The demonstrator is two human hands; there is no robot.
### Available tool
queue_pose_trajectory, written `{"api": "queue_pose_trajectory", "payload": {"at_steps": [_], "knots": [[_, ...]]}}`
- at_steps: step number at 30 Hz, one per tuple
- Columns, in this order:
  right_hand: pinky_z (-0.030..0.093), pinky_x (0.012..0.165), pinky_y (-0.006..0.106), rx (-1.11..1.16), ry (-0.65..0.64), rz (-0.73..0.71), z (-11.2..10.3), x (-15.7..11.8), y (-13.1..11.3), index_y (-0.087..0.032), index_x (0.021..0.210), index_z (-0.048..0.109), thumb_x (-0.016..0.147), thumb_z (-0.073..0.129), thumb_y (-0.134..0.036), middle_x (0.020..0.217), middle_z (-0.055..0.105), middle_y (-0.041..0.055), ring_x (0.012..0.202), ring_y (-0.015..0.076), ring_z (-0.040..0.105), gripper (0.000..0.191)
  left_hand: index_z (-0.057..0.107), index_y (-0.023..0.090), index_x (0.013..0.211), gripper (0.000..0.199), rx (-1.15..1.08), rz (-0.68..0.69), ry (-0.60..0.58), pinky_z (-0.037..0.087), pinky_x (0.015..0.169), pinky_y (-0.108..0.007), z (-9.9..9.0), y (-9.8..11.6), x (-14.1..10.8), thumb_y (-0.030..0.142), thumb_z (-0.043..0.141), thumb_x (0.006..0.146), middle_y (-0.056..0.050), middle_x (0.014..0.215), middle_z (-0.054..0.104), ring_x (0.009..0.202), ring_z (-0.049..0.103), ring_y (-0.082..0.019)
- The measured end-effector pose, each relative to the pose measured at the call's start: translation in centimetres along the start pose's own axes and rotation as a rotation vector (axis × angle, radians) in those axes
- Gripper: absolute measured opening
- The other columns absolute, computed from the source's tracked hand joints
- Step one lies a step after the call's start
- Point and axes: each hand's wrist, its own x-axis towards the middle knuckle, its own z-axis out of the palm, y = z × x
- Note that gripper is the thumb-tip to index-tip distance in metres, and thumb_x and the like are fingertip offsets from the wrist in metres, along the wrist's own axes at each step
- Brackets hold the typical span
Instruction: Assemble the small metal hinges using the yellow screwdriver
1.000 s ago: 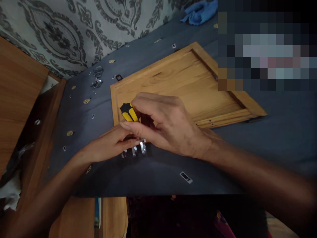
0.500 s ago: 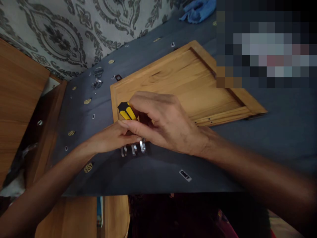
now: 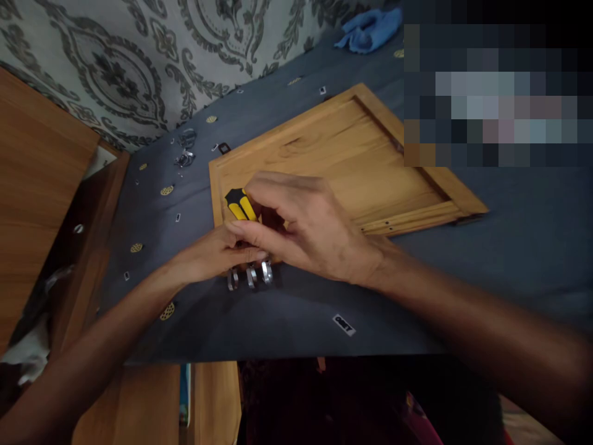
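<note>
A screwdriver with a yellow and black handle [image 3: 241, 204] is gripped in my right hand [image 3: 310, 225], its shaft hidden by the fingers. Right beneath it, my left hand [image 3: 217, 250] has its fingers closed at the near left edge of a framed wooden panel [image 3: 324, 154]; what they hold is hidden. Several shiny metal pieces [image 3: 251, 276] stick out below my left hand at the panel's edge. The panel lies flat on the dark grey cloth [image 3: 296, 327].
Small clear and metallic bits [image 3: 184, 159] lie on the cloth beyond my left forearm. A blue cloth [image 3: 368, 31] rests at the far edge. Wooden furniture [image 3: 41, 185] stands at the left, and a blurred patch covers the upper right.
The view has shifted slightly. Both hands keep nearly the same place at the panel's edge, and the screwdriver handle looks a little turned.
</note>
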Motion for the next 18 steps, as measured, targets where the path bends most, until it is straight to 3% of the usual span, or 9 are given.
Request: {"api": "queue_pose_trajectory", "payload": {"at_steps": [2,3,4,7,9,11,13,16,18], "knots": [[0.049,0.075,0.028,-0.007,0.002,0.003,0.1,0.0,0.1,-0.023,0.078,0.043,0.104,0.053,-0.033,0.082,0.059,-0.0001,0.081,0.0146,0.059,0.029,0.074,0.023,0.089,0.036,-0.149,-0.027,-0.145,0.057,0.062,-0.029,-0.6,0.5,-0.4,0.050,0.053,0.099,-0.002,0.080,0.076,0.072,0.072,-0.019],[0.048,0.074,0.028,-0.007,0.003,0.000,0.1,0.0,0.2,-0.022,0.079,0.043,0.104,0.052,-0.033,0.082,0.058,-0.0005,0.080,0.0142,0.058,0.029,0.073,0.022,0.093,0.033,-0.201,-0.046,-0.152,0.057,0.064,-0.030,-0.8,0.7,-0.7,0.047,0.052,0.100,-0.002,0.083,0.076,0.074,0.072,-0.019],[0.047,0.074,0.028,-0.003,0.003,-0.004,0.2,0.0,0.2,-0.022,0.078,0.043,0.104,0.053,-0.032,0.081,0.057,-0.0008,0.078,0.0139,0.057,0.029,0.072,0.022,0.095,0.030,-0.213,-0.068,-0.095,0.057,0.065,-0.030,-0.9,1.1,-1.3,0.045,0.052,0.100,-0.002,0.085,0.076,0.076,0.071,-0.019],[0.044,0.071,0.028,0.026,0.007,-0.024,0.3,0.0,0.3,-0.023,0.077,0.041,0.103,0.054,-0.031,0.078,0.054,-0.0017,0.074,0.0131,0.053,0.031,0.067,0.022,0.096,0.018,-0.044,-0.103,0.219,0.055,0.073,-0.031,-0.4,2.6,-3.7,0.035,0.056,0.100,-0.002,0.089,0.072,0.082,0.068,-0.019],[0.043,0.070,0.028,0.040,0.012,-0.021,0.3,0.1,0.3,-0.023,0.075,0.040,0.103,0.056,-0.032,0.075,0.052,-0.0028,0.071,0.0124,0.050,0.033,0.064,0.021,0.094,0.011,0.143,-0.109,0.419,0.052,0.074,-0.030,0.9,3.8,-5.8,0.026,0.056,0.101,-0.002,0.087,0.069,0.081,0.065,-0.018],[0.042,0.068,0.027,0.046,0.021,-0.002,0.3,0.1,0.2,-0.023,0.074,0.039,0.102,0.057,-0.032,0.073,0.049,-0.0040,0.067,0.0115,0.047,0.035,0.063,0.020,0.098,0.008,0.341,-0.028,0.524,0.048,0.069,-0.028,2.8,4.9,-7.9,0.017,0.055,0.100,0.000,0.079,0.065,0.072,0.059,-0.016],[0.041,0.067,0.027,0.047,0.030,0.006,0.3,0.1,0.2,-0.022,0.074,0.040,0.102,0.058,-0.033,0.072,0.048,-0.0045,0.065,0.0109,0.045,0.035,0.062,0.017,0.107,0.012,0.475,0.074,0.510,0.046,0.066,-0.028,5.1,5.7,-9.5,0.011,0.055,0.100,-0.001,0.079,0.066,0.068,0.056,-0.016],[0.041,0.066,0.027,0.043,0.029,-0.019,0.4,0.1,0.3,-0.022,0.073,0.041,0.102,0.057,-0.035,0.071,0.048,-0.0038,0.065,0.0112,0.046,0.036,0.060,0.015,0.123,0.021,0.645,0.030,0.438,0.047,0.065,-0.029,7.9,6.0,-10.9,0.014,0.050,0.104,0.000,0.073,0.061,0.066,0.056,-0.017],[0.042,0.066,0.028,0.050,0.035,-0.030,0.5,0.1,0.4,-0.023,0.072,0.041,0.102,0.057,-0.035,0.070,0.048,-0.0036,0.066,0.0115,0.046,0.037,0.058,0.014,0.127,0.025,0.680,-0.007,0.428,0.046,0.065,-0.030,8.8,6.0,-11.3,0.015,0.046,0.106,0.000,0.072,0.059,0.067,0.056,-0.018]]}}
